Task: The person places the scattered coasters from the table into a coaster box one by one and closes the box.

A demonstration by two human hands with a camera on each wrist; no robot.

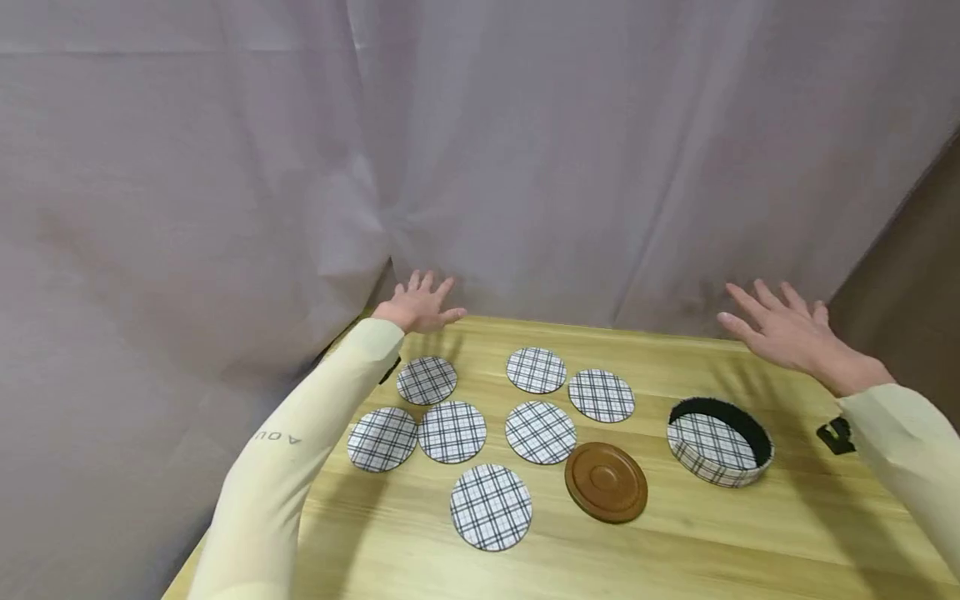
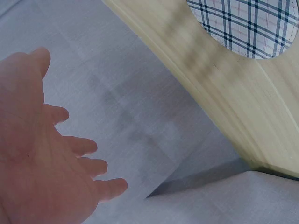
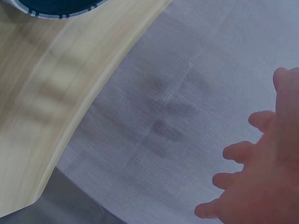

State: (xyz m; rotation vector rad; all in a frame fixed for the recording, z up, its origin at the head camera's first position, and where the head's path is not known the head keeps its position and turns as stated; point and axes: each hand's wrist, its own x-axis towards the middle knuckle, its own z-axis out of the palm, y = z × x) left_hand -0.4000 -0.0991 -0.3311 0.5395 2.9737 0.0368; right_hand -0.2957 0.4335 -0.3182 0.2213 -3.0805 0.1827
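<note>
Tabletop (image 1: 675, 554) | plaid box (image 1: 708, 473): head view whole, right wrist partial | hands (image 1: 420, 308) (image 1: 787, 333) apart, outspread

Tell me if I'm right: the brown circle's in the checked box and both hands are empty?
Not quite: the brown circle lies on the table, outside the checked box, as the head view shows. The left hand and right hand are empty.

The left arm (image 1: 281, 458) and right arm (image 1: 903, 450) reach forward, well apart, each angled inward. The left hand (image 1: 418, 308) is spread — fingers straight, thumb out toward the right. The right hand (image 1: 791, 333) mirrors it — fingers fanned, thumb pointing left. Both hands show their backs to the head view.
</note>
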